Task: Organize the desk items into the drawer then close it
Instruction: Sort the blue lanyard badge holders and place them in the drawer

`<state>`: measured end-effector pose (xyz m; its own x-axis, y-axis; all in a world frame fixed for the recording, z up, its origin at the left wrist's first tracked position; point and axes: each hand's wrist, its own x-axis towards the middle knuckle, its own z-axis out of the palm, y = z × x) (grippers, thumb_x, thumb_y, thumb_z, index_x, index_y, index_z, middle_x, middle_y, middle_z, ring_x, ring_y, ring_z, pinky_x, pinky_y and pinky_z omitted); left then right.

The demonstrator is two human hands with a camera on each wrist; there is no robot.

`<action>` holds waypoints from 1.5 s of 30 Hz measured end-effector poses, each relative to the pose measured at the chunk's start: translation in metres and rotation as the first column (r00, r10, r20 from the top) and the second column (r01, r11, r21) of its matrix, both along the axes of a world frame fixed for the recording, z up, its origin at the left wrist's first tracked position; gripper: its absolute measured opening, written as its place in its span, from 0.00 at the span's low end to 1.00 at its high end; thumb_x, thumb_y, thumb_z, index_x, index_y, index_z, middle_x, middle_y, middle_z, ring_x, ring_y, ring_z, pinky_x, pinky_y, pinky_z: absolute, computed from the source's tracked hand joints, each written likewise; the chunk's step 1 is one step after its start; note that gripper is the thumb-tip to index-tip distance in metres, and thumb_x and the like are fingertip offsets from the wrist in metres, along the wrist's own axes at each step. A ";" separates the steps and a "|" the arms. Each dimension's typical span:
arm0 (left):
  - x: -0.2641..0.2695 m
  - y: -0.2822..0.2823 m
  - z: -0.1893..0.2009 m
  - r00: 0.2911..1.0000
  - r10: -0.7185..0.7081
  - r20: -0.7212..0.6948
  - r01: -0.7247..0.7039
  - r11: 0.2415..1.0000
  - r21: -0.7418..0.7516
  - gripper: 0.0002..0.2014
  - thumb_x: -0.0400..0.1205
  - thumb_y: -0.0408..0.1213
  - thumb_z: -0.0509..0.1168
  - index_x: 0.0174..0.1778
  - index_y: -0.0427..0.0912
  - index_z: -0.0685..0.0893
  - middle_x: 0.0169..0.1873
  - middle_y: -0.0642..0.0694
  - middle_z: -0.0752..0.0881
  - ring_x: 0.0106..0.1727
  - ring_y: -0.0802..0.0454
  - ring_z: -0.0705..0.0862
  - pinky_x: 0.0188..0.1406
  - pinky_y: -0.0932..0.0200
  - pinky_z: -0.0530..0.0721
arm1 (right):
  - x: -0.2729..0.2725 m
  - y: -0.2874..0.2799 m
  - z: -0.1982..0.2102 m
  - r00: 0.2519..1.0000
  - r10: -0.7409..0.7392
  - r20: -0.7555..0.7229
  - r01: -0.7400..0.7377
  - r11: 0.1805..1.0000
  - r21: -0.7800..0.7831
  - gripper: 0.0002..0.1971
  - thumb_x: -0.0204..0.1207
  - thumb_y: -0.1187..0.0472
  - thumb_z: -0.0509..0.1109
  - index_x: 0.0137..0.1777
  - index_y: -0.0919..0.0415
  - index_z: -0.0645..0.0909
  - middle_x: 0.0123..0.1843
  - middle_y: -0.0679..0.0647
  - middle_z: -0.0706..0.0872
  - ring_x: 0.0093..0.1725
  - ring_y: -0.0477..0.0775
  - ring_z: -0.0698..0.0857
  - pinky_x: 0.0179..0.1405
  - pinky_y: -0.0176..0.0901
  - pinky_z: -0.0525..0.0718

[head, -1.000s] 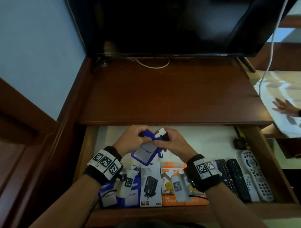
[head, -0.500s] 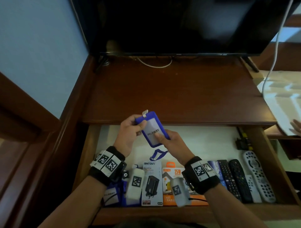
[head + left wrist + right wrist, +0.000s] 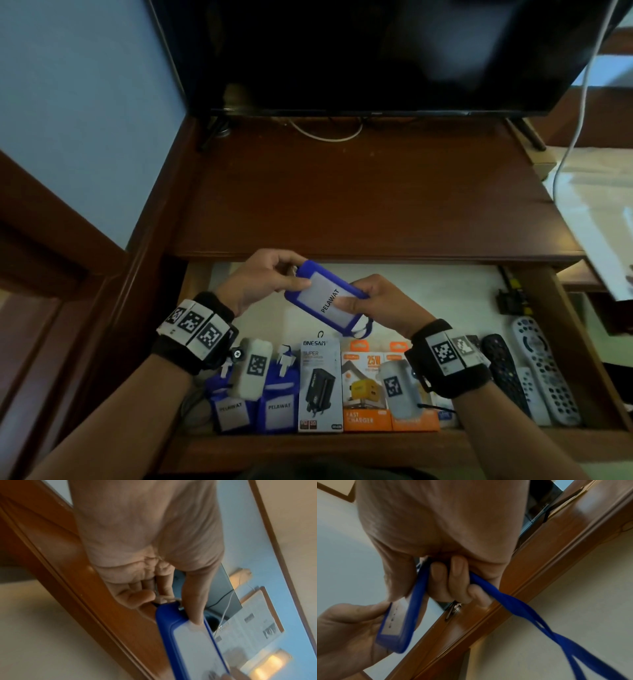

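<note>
A blue badge holder (image 3: 325, 296) with a white "PELAWAT" card hangs over the open drawer (image 3: 561, 329), held between both hands. My left hand (image 3: 263, 281) pinches its top end by the metal clip (image 3: 178, 602). My right hand (image 3: 373, 301) grips its lower end, thumb on the card, fingers curled round the blue lanyard (image 3: 513, 604), which trails down behind. The same badge holder (image 3: 190, 639) fills the lower part of the left wrist view, and the badge holder (image 3: 397, 626) shows edge-on in the right wrist view.
The drawer's front row holds two more blue badge holders (image 3: 279, 407), a grey charger box (image 3: 320, 383), an orange charger box (image 3: 368, 394) and several remotes (image 3: 537, 370). A black plug (image 3: 510, 298) lies at the back right. A TV (image 3: 359, 51) stands on the desk top (image 3: 359, 195).
The badge holder went from low over the drawer up to the desk edge, then lower and tilted flatter. My right hand shifted its grip onto the lower end.
</note>
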<state>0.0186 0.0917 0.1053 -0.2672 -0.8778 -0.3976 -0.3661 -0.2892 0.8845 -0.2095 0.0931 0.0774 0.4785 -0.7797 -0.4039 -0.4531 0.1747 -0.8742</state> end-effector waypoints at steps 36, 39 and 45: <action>-0.014 0.014 -0.051 0.879 0.473 -0.066 -0.477 0.875 -0.077 0.03 0.80 0.34 0.69 0.45 0.40 0.87 0.40 0.44 0.89 0.31 0.64 0.80 0.34 0.71 0.76 | 0.036 0.019 0.006 0.985 0.061 0.161 -0.053 0.997 -0.056 0.09 0.83 0.69 0.61 0.49 0.70 0.84 0.22 0.38 0.75 0.24 0.37 0.69 0.28 0.24 0.68; -0.020 0.020 -0.057 0.947 0.291 0.136 -0.266 0.948 -0.175 0.05 0.79 0.34 0.71 0.37 0.43 0.86 0.31 0.50 0.86 0.27 0.67 0.80 0.31 0.72 0.75 | 0.037 0.016 0.017 0.989 0.110 0.096 -0.102 0.991 -0.086 0.09 0.83 0.68 0.62 0.47 0.67 0.84 0.25 0.39 0.78 0.24 0.36 0.71 0.28 0.24 0.69; -0.014 0.028 -0.065 0.925 -0.072 0.374 0.127 0.984 -0.126 0.06 0.78 0.37 0.71 0.35 0.44 0.85 0.32 0.51 0.87 0.35 0.56 0.85 0.40 0.59 0.82 | 0.027 -0.005 0.015 0.987 0.057 -0.147 -0.095 0.959 -0.267 0.10 0.82 0.66 0.63 0.43 0.58 0.84 0.38 0.59 0.84 0.36 0.56 0.78 0.38 0.45 0.74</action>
<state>0.0043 0.1202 0.0405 -0.2162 -0.9098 -0.3542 -0.6929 -0.1126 0.7122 -0.1821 0.0882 0.0922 0.4958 -0.8325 -0.2472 -0.5741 -0.1007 -0.8126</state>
